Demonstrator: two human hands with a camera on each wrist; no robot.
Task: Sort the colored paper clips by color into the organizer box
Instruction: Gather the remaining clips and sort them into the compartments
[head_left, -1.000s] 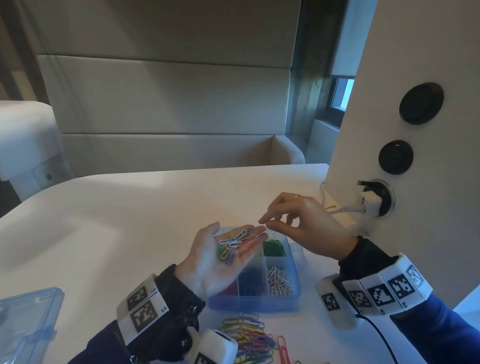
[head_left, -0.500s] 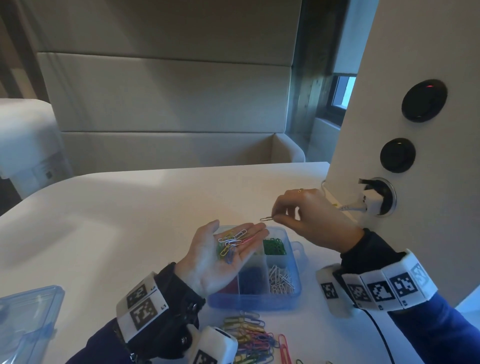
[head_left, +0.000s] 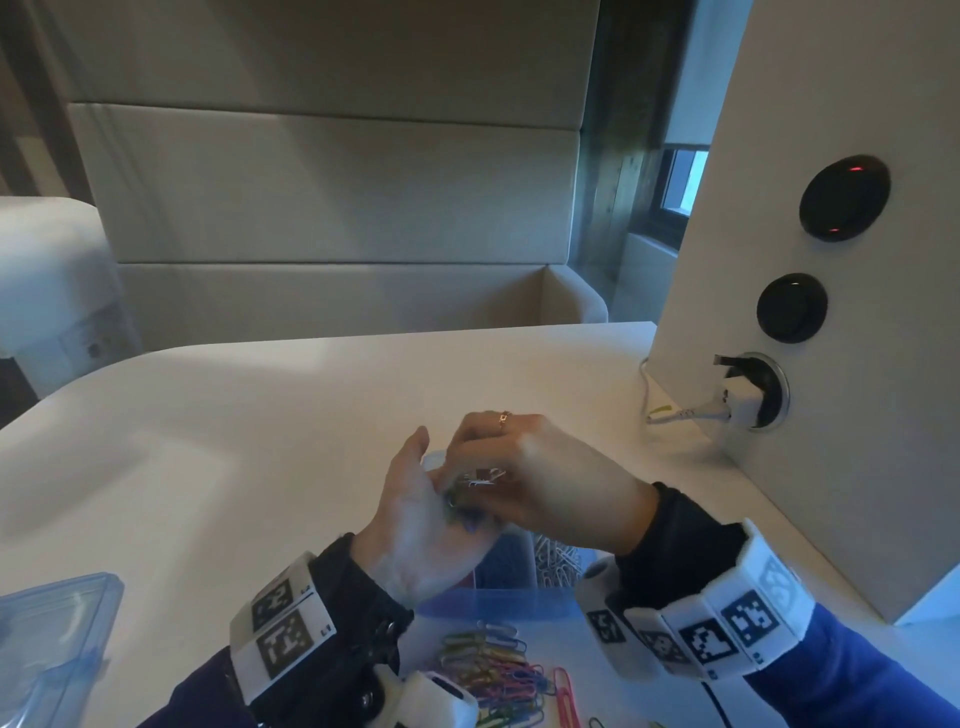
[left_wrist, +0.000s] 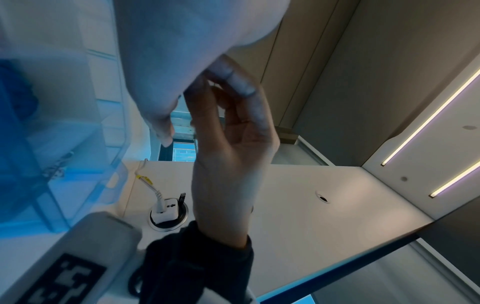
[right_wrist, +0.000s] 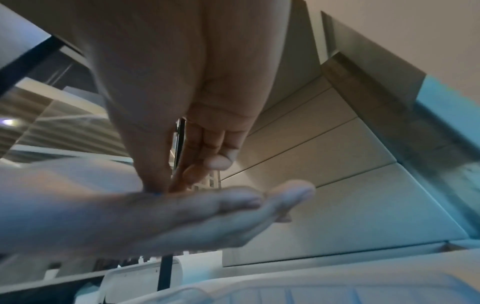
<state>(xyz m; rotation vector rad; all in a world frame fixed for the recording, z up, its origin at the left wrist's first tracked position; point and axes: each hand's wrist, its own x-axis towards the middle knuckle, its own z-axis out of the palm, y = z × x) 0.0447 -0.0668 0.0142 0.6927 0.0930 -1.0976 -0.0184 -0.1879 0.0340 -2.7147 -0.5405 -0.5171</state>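
Observation:
My left hand (head_left: 415, 514) lies palm up over the blue organizer box (head_left: 493, 603), and a small heap of mixed paper clips (head_left: 475, 483) rests in the palm. My right hand (head_left: 524, 478) is bent over that palm. In the right wrist view its thumb and fingertips (right_wrist: 158, 185) press together on the clips against the flat left hand (right_wrist: 155, 216). Both hands hide most of the box; a blue-clip compartment (head_left: 504, 566) and a white-clip compartment (head_left: 556, 561) show beneath them. A loose pile of coloured clips (head_left: 498, 670) lies on the table in front of the box.
The box's clear blue lid (head_left: 47, 639) lies at the table's near left edge. A white pillar (head_left: 831, 467) with a plugged-in charger (head_left: 737, 405) and cable stands close on the right. A padded bench (head_left: 337, 234) runs behind the table.
My right hand, which had lifted a silver clip away to the right, has come back onto the left palm. Both hands sit lower over the box.

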